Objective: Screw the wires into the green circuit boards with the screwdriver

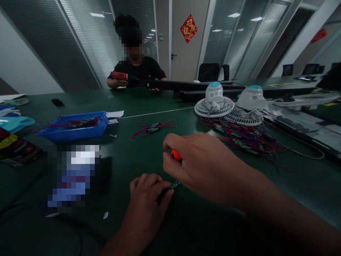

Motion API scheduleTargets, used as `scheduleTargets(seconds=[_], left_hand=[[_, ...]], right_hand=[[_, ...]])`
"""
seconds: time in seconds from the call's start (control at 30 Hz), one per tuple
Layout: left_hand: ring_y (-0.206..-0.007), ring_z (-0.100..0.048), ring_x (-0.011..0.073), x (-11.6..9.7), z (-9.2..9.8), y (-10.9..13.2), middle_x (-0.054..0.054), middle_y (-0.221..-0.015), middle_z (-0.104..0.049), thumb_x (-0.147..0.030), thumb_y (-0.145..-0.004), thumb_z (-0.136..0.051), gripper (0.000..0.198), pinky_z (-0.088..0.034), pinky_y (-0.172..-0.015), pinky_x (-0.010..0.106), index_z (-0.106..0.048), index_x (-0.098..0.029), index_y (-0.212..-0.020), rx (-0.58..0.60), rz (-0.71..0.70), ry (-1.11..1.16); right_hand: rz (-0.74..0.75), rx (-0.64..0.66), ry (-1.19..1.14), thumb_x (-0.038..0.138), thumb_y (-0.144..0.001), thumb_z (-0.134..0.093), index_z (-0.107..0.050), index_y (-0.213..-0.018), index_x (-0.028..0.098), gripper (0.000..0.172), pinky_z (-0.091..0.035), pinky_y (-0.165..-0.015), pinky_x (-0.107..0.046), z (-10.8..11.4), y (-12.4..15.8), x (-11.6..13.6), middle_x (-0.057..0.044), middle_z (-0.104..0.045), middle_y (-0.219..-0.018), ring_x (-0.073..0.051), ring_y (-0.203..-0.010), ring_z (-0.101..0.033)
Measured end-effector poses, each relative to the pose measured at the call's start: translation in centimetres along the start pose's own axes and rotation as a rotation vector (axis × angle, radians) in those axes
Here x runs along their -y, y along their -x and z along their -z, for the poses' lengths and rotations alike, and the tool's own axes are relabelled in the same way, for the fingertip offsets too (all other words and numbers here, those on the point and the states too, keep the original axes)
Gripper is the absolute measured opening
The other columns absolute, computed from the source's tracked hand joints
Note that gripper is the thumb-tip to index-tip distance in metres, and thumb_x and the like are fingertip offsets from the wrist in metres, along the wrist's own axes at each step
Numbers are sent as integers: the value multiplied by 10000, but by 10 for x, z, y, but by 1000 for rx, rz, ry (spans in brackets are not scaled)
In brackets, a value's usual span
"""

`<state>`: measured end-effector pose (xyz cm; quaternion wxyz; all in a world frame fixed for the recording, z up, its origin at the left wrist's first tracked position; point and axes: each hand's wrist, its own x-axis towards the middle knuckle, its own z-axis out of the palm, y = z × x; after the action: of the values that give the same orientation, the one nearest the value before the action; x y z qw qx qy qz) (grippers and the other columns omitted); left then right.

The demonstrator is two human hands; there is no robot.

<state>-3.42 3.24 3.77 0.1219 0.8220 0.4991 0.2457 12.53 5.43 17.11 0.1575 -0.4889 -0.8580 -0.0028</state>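
Observation:
My left hand (150, 199) lies low over the green table, its thumb and fingers closed on a small green circuit board (175, 184). Part of that board is hidden under both hands. Just above and to the right, my right hand (195, 163) is wrapped round an orange and black tool handle (176, 155). The tool's working end is out of sight behind the hand. Beyond my hands, a loose circuit board with red and blue wires (153, 127) rests on the table. A tangled heap of wired circuit boards (243, 138) lies to the right.
At left are a blue tray (77, 133) of wired boards, a blurred-out lit object (76, 174) and a dark printed pack (17, 149). White fan-like housings (214, 101) stand at back right. Across the table, a person (135, 71) holds a red power drill (119, 75) by long black bars.

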Motion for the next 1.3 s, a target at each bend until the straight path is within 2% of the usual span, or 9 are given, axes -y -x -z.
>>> scheduleTargets(seconds=[0.2,0.37,0.43,0.53,0.67,0.77,0.9,1.13,1.3], left_hand=[[-896,-557,260,0,1,1,19,-919,-663,-182,-832,-578,162,-353,-784,447,-699,-263,-904,20,3,-2],[-902,-551,256,-1,2,1,20,-922,-658,-196,-843,-566,162,-355,-796,446,-695,-262,-916,17,0,-8],[-889,-550,247,-1,2,1,17,-915,-656,-194,-845,-560,168,-356,-796,440,-695,-266,-917,15,0,-7],[-868,-555,240,-1,2,1,10,-897,-657,-185,-837,-569,172,-359,-784,430,-697,-272,-912,15,7,-3],[-857,-562,241,-1,2,1,7,-876,-661,-179,-818,-587,168,-361,-771,424,-698,-277,-898,2,8,7],[-847,-564,237,-1,2,1,9,-864,-662,-171,-816,-581,174,-359,-765,422,-698,-278,-890,-3,7,11],[-865,-566,243,-2,3,1,11,-884,-664,-166,-813,-585,177,-362,-783,431,-701,-271,-894,7,15,3],[-912,-561,263,-2,3,1,20,-907,-668,-178,-826,-577,166,-372,-794,443,-696,-273,-893,0,8,-15],[-930,-554,271,-3,4,1,20,-911,-665,-191,-824,-577,160,-378,-791,441,-693,-281,-887,0,2,-15]], right_hand=[[-24,15,-22,314,-878,-456,-543,-786,209,164,-169,-505,-278,1,0,1,29,-523,-622,-114,-538,-381],[-63,-18,-19,551,-903,-372,-562,-689,224,434,-138,-499,-284,0,-1,2,39,-467,-540,-107,-485,-293],[-62,-19,-12,567,-905,-360,-573,-656,218,479,-133,-496,-288,1,-2,2,37,-443,-520,-104,-476,-260],[-49,2,17,420,-920,-410,-602,-701,220,354,-135,-487,-287,1,-2,2,39,-438,-513,-105,-467,-259],[-34,5,40,334,-891,-446,-603,-852,222,198,-160,-473,-276,0,-1,1,22,-528,-575,-123,-479,-360],[-26,-12,48,334,-875,-469,-593,-965,197,205,-194,-490,-279,-1,1,1,-9,-594,-644,-147,-522,-444],[-14,3,25,310,-872,-459,-572,-1035,174,241,-222,-517,-285,-1,2,1,-23,-623,-696,-155,-563,-478],[-38,16,25,337,-880,-430,-564,-855,214,184,-176,-504,-286,1,1,4,16,-567,-636,-126,-534,-406],[-52,-2,11,508,-907,-376,-567,-796,233,352,-148,-492,-280,1,1,3,31,-526,-582,-121,-494,-370]])
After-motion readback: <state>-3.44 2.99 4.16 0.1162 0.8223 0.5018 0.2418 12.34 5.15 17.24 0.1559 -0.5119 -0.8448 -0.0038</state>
